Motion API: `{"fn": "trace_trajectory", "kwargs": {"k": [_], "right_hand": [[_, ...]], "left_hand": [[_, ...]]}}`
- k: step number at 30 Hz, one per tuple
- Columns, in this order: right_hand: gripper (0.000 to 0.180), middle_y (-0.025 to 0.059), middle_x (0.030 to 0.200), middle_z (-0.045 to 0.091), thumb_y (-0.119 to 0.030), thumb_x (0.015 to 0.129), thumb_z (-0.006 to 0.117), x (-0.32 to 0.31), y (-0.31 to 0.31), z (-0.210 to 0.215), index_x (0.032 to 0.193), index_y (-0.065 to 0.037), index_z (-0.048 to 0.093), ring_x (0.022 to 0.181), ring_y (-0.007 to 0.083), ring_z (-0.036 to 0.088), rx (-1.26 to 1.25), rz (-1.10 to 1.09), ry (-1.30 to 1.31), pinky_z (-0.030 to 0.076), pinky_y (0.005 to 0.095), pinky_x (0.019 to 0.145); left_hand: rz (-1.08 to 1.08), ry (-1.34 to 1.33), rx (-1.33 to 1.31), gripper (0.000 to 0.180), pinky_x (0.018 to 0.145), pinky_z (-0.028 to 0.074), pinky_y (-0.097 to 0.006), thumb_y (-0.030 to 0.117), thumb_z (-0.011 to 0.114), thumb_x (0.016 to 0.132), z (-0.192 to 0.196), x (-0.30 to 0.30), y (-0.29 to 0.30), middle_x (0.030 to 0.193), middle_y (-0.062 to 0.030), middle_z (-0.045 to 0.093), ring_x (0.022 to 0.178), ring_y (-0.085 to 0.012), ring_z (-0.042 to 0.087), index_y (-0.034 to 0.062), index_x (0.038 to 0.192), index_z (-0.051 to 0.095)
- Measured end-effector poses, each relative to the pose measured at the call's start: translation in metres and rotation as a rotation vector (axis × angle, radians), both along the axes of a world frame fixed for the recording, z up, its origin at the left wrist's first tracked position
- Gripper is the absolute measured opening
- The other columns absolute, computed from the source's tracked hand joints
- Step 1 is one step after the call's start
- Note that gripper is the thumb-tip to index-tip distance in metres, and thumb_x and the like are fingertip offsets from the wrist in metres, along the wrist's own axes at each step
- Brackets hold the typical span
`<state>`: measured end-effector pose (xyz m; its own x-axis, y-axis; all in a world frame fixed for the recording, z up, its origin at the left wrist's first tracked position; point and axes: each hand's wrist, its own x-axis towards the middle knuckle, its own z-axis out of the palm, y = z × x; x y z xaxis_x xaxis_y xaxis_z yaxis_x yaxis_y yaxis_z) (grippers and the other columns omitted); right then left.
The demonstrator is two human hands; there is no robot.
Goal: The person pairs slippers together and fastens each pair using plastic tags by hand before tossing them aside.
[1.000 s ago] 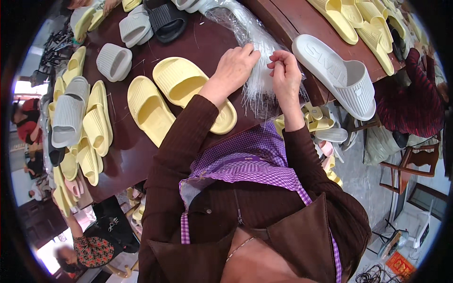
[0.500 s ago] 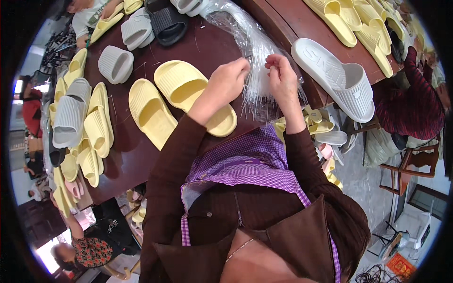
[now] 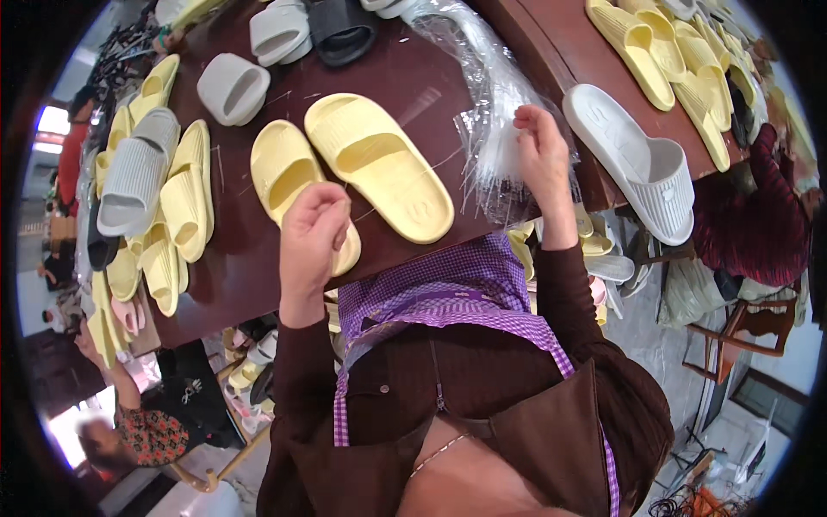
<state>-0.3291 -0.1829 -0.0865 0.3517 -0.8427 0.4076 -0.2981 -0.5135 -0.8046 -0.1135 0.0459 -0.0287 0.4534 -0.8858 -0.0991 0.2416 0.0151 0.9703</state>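
From here I see my right hand [image 3: 541, 153] raised at the near edge of the dark brown table [image 3: 258, 276], its fingers pressed together and pinching the lower end of a bundle of clear plastic bags [image 3: 491, 112] that lies across the tabletop and hangs over the edge. My left hand [image 3: 312, 237] sits lower and well apart from the bags — its fingers are curled in toward the palm, fingertips bunched; I cannot tell whether they pinch anything. That hand hovers over the heel of one yellow slipper [image 3: 289, 177], with a second yellow slipper [image 3: 379, 164] lying just beside it, between my two hands. A white slipper [image 3: 633, 164] rests to the right of the bags, partly overhanging the table. Grey slippers [image 3: 133, 177] and more yellow ones are stacked along the left edge — a black slipper [image 3: 342, 28] lies at the far side
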Motion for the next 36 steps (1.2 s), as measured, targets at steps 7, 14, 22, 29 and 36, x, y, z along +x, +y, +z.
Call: {"fn": "trace_trajectory", "kwargs": {"k": [7, 14, 22, 29, 36], "right_hand": [[0.026, 0.0069, 0.094, 0.063, 0.007, 0.083, 0.048, 0.009, 0.020, 0.025, 0.107, 0.002, 0.056, 0.088, 0.0149, 0.061, 0.110, 0.078, -0.109, 0.049, 0.0265, 0.077], [0.020, 0.0104, 0.084, 0.063, 0.006, 0.079, 0.058, 0.059, 0.092, 0.085, 0.097, 0.001, 0.064, 0.075, 0.0209, 0.063, -0.439, 0.536, -0.075, 0.050, 0.0290, 0.066], [0.014, 0.0130, 0.080, 0.060, 0.003, 0.075, 0.061, 0.071, 0.087, 0.087, 0.089, 0.001, 0.061, 0.073, 0.0296, 0.060, -0.419, 0.822, 0.093, 0.050, 0.0360, 0.066], [0.007, 0.0128, 0.079, 0.060, 0.000, 0.079, 0.058, 0.047, 0.061, 0.094, 0.086, 0.000, 0.059, 0.074, 0.0305, 0.060, -0.140, 0.893, 0.333, 0.049, 0.0362, 0.066], [0.006, 0.0150, 0.082, 0.061, -0.002, 0.080, 0.055, 0.059, 0.064, 0.073, 0.085, 0.001, 0.058, 0.076, 0.0338, 0.060, -0.177, 0.865, 0.485, 0.048, 0.0381, 0.067]], "left_hand": [[0.141, 0.322, 0.040, 0.004, 0.041, 0.029, -0.018, 0.002, 0.055, 0.086, 0.009, 0.011, 0.053, 0.060, 0.0010, 0.048, 0.047, -0.0048, 0.039, -0.0007, 0.090, 0.054], [0.019, 0.105, 0.150, 0.007, 0.045, 0.033, -0.018, 0.000, 0.055, 0.085, 0.029, -0.024, 0.026, 0.064, -0.0008, 0.052, 0.052, -0.0051, 0.045, -0.0016, 0.091, 0.057], [-0.059, -0.146, 0.220, 0.008, 0.054, 0.041, -0.020, 0.001, 0.057, 0.084, 0.039, -0.028, 0.037, 0.071, -0.0015, 0.058, 0.061, -0.0071, 0.052, -0.0025, 0.090, 0.059], [-0.055, -0.781, 0.164, 0.007, 0.057, 0.045, -0.027, 0.000, 0.060, 0.080, 0.068, -0.025, 0.078, 0.073, -0.0084, 0.058, 0.063, -0.0173, 0.057, -0.0015, 0.087, 0.059], [-0.084, -1.013, 0.038, 0.010, 0.059, 0.047, -0.033, -0.001, 0.063, 0.076, 0.053, -0.039, 0.067, 0.074, -0.0131, 0.057, 0.065, -0.0283, 0.058, -0.0014, 0.085, 0.059]]}}
